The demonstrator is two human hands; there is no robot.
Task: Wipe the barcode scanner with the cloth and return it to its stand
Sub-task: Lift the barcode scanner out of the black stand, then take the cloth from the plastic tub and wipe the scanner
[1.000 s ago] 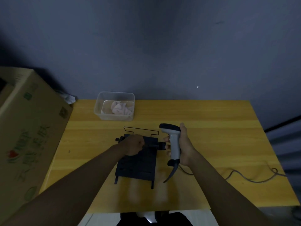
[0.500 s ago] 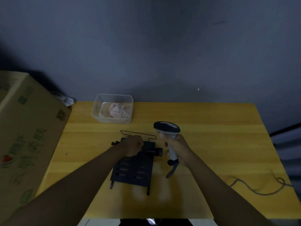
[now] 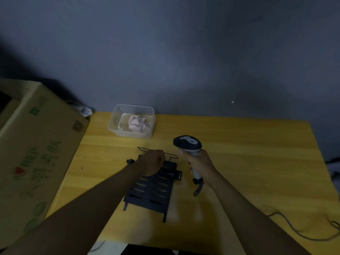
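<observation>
- The barcode scanner (image 3: pixel 188 145) has come up since a second ago; it then sat lower beside the stand (image 3: pixel 152 192), and now its head stands upright at about 1 o'clock of the stand, clear of it.
- The right hand (image 3: pixel 199 163) is wrapped tight round the scanner's grip, fingers fully closed on it; the cord (image 3: pixel 298 230) trails off toward 4 o'clock along the table (image 3: pixel 248 144).
- The left hand (image 3: pixel 151 162) rests curled on the stand's far end, by the wire loop; whether the fingers pinch any part of it I cannot tell.
- The cloth (image 3: pixel 138 124) lies bunched in the clear tub (image 3: pixel 116 124) at 11 o'clock, untouched; so, in my judgement, the wiping is not begun and the scanner has only been freed.
- Open board lies from 1 to 4 o'clock; the cardboard box (image 3: pixel 36 153) crowds 9 o'clock, and the near edge sits close below the stand at 6 o'clock.
- The cord may drag as the scanner travels toward the tub.
</observation>
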